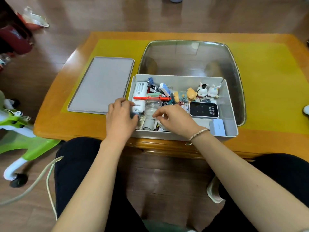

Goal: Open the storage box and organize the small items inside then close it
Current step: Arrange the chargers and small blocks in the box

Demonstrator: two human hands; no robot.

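Observation:
The white storage box stands open at the table's near edge, full of small items. Its grey lid lies flat on the table to the left. Inside are a white gadget, a red pen, a clear plastic dome, several small figurines, a black Wi-Fi device and a grey case. My left hand reaches over the box's left wall and grips a small dark item beside the white gadget. My right hand pinches something small under the clear dome.
The box sits inside a larger clear plastic bin on a yellow mat covering the wooden table. A green and white child's chair and a cable lie on the floor at left. My knees are under the table's front edge.

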